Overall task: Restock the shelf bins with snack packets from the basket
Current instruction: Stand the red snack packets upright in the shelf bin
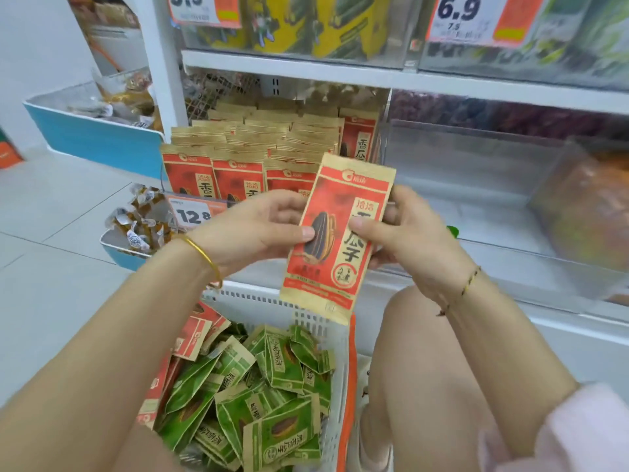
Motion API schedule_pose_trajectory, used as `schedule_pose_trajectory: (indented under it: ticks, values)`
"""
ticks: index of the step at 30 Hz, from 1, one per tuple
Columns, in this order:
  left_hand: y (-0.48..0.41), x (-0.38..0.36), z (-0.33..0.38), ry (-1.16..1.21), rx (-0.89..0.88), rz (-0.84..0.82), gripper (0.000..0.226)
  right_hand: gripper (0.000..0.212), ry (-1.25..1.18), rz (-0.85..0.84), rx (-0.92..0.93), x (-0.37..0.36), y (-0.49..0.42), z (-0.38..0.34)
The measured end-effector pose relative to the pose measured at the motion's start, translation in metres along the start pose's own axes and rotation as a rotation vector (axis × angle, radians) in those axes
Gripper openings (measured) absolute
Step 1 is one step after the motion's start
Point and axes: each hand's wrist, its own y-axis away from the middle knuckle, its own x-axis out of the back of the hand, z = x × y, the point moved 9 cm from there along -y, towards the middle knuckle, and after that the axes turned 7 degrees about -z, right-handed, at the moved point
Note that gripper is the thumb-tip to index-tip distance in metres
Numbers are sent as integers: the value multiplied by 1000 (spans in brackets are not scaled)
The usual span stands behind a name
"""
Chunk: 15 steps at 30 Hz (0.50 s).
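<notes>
**Desk:** Where is the packet, and what is holding it?

**Operator:** I have the flat red-and-tan paper snack packet (337, 240) upright between both hands. It is above the far rim of the white perforated plastic basket (306, 320) and just in front of the shelf bin of matching red packets (238, 158). My left hand (258, 226) pinches its left edge, thumb on the printed face and fingers behind. My right hand (408, 233) grips the right edge the same way.

**Desk:** How do you expect it to handle?

**Operator:** Light, I judge. It stays nearly flat in a two-point pinch, without sagging. The paper looks matte, so I don't expect it to slip. The fill is probably loose, so it could shift if I tip the packet, and a hard squeeze on the middle could crease the paper.

**Desk:** So where do you take hold?

**Operator:** On the side edges at mid-height, as now, or on the plain tan sealed band at the top. To slot it in, I'd favour one hand on that top band, because the packets in the bin stand upright and close together.

**Desk:** And what's left in the basket?

**Operator:** Loose green paper packets (272, 386) lie jumbled there, with a few red ones along the left side.
</notes>
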Motion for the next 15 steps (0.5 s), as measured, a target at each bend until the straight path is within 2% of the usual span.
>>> schedule_pose_trajectory:
  ticks: [3,6,8,10,13,15]
  values:
    - [-20,14,53,-211,-187,236,27,22,20,211,121,26,-20,-26]
    - [-41,30,93,-506,-313,471,19,24,204,431,287,44,-23,-50]
    - [-60,35,102,-720,-307,493,24,23,319,504,378,45,-19,-61]
    - [-78,36,105,-888,-319,440,33,22,420,543,449,41,-17,-66]
    - [-98,41,108,-1012,-294,408,29,22,472,603,517,38,-12,-71]
    - [-111,44,106,-1083,-211,383,27,27,478,655,584,38,-2,-76]
